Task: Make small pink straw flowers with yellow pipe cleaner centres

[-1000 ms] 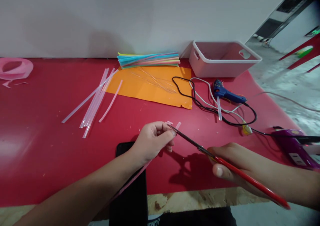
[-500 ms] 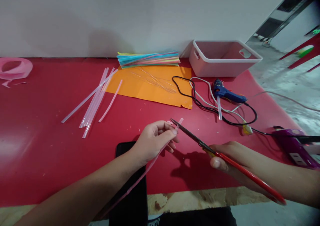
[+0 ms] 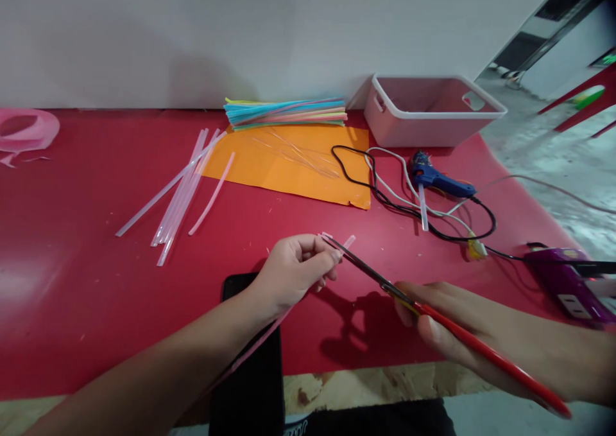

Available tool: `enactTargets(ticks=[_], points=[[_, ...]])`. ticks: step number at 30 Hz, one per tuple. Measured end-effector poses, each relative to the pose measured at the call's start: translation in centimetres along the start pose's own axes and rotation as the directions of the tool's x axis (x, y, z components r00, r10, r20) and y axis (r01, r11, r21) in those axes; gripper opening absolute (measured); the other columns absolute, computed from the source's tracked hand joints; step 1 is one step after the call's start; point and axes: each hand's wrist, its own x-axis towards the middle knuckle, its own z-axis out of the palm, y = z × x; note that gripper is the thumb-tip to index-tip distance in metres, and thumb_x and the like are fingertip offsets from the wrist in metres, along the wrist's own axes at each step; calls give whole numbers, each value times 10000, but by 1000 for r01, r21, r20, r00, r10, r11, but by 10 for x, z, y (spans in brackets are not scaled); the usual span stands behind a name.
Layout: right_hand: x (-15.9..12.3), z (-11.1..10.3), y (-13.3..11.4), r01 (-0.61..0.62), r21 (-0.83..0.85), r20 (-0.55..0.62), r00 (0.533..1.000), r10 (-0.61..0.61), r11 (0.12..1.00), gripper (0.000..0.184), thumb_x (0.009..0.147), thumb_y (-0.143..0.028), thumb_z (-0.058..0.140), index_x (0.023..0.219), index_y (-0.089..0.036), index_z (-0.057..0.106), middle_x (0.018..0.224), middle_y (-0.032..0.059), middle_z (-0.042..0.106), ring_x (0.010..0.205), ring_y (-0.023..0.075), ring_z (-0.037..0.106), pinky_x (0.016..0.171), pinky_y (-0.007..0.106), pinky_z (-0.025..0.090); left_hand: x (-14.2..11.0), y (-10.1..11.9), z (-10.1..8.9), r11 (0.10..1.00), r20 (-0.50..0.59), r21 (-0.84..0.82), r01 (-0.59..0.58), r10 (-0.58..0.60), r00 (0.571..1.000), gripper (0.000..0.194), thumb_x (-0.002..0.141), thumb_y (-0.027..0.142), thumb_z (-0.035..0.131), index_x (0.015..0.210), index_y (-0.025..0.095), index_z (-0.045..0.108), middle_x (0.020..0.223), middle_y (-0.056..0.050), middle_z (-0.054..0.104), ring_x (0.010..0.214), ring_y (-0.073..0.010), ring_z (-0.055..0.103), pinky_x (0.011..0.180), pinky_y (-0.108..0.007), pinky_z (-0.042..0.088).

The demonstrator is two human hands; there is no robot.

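Note:
My left hand [image 3: 293,272] pinches a thin pink straw [image 3: 260,343] that runs back under my forearm, its tip poking out past my fingers. My right hand [image 3: 452,323] grips red-handled scissors [image 3: 418,307]. The dark blades reach up-left and meet the straw tip right at my left fingertips. Both hands hover above a red table [image 3: 72,282], just over a black phone [image 3: 250,372] lying at the front edge.
Loose clear and pink straws [image 3: 180,189] lie at left, an orange sheet [image 3: 293,163] and a stack of coloured straws [image 3: 286,113] at the back. A white bin [image 3: 430,110], a blue glue gun [image 3: 436,180] with cords, a purple device [image 3: 565,285] sit right; pink tape [image 3: 26,131] far left.
The scissor blades, which stood open beside the straw tip half a second ago, have shut on it again. My right hand has dropped slightly lower and nearer to me.

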Motion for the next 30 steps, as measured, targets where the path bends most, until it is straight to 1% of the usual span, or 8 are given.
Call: enactTargets(ticks=[4, 8, 13, 19, 22, 25, 28, 30], points=[[2, 1, -4, -23, -61, 59, 998, 27, 998, 423, 903, -592, 451, 918, -210, 632, 821, 63, 670, 690, 195, 582, 613, 305, 474, -1, 1, 1, 1000, -1, 13, 4, -4, 1000, 171, 760, 259, 655, 643, 159, 581, 536, 35, 580, 443, -56, 485, 450, -183, 368], [5, 1, -9, -11, -83, 58, 998, 16, 996, 454, 918, -595, 406, 858, -206, 634, 745, 54, 649, 629, 176, 556, 579, 299, 460, -1, 2, 3, 1000, -7, 25, -3, 3, 1000, 155, 756, 233, 648, 636, 158, 586, 528, 31, 585, 446, -62, 488, 450, -187, 362], [9, 1, -17, 11, 7, 3, 1000, -11, 1000, 524, 876, -673, 432, 842, -203, 662, 643, 38, 604, 593, 167, 536, 525, 271, 441, -1, 2, 3, 1000, -10, 14, -22, 22, 1000, 148, 735, 228, 655, 627, 156, 585, 527, 26, 583, 460, -70, 493, 472, -199, 375], [11, 3, -20, -26, 79, -23, 999, 28, 997, 664, 846, -769, 339, 774, -190, 655, 576, 35, 537, 559, 164, 499, 470, 262, 393, -1, 2, 3, 1000, -6, -8, -19, 19, 1000, 177, 750, 238, 645, 611, 161, 569, 524, 29, 581, 458, -66, 486, 491, -207, 380], [12, 5, -16, -48, 88, -17, 999, 50, 995, 646, 847, -766, 345, 711, -187, 597, 563, 14, 474, 539, 136, 428, 452, 246, 329, -1, 1, 3, 1000, -9, -24, -5, 5, 1000, 164, 750, 224, 645, 619, 160, 569, 527, 33, 584, 459, -64, 496, 497, -206, 390], [16, 6, -13, -74, 113, 50, 996, 69, 991, 605, 871, -738, 340, 640, -192, 458, 578, -21, 363, 536, 105, 315, 465, 242, 254, -1, 0, 3, 1000, -15, -31, 0, 0, 1000, 194, 761, 235, 651, 614, 157, 553, 537, 33, 592, 463, -61, 523, 503, -199, 408], [21, 4, -14, -95, 145, 128, 989, 77, 985, 587, 886, -731, 309, 636, -200, 336, 612, -41, 277, 556, 92, 241, 496, 249, 214, 0, -1, 2, 999, -39, -33, 16, -18, 999, 220, 783, 267, 651, 626, 157, 542, 553, 30, 602, 466, -65, 545, 446, -181, 370], [24, 2, -14, -93, 145, 136, 988, 73, 985, 587, 882, -740, 301, 642, -204, 320, 609, -45, 281, 555, 91, 242, 503, 253, 214, 1, -2, 2, 999, -58, -47, 24, -27, 998, 214, 797, 270, 638, 638, 159, 546, 559, 30, 602, 461, -67, 549, 407, -173, 337]])
